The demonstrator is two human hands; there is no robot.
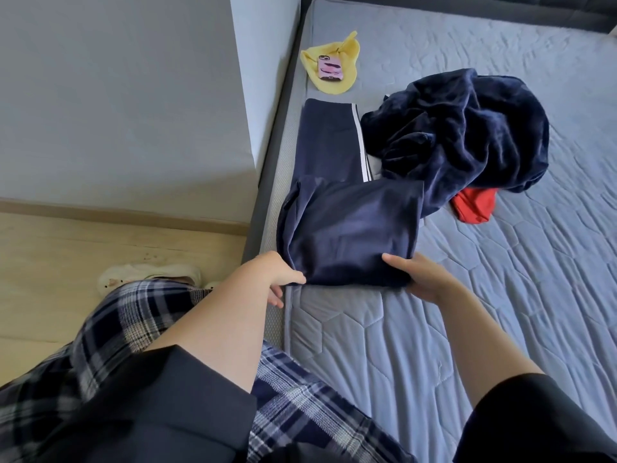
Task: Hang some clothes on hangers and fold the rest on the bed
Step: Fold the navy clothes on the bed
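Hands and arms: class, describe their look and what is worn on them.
The left hand and right hand show no gloves, rings or watch. Forearms are uncovered. A loose dark left sleeve and a dark right sleeve end near the elbows.

Quilted bed (384, 345): navy trousers (347, 225), velvet heap (467, 135), red garment (474, 207), yellow cloth (337, 61).

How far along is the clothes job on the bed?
Done: nothing shows finished; no folded stack or hanger is in view. In hand: the navy track pants, partly folded, with the left hand and right hand gripping the near edge on the bed. Left: the crumpled dark plush heap, the red garment poking from under it, and perhaps the yellow cloth beneath a phone.
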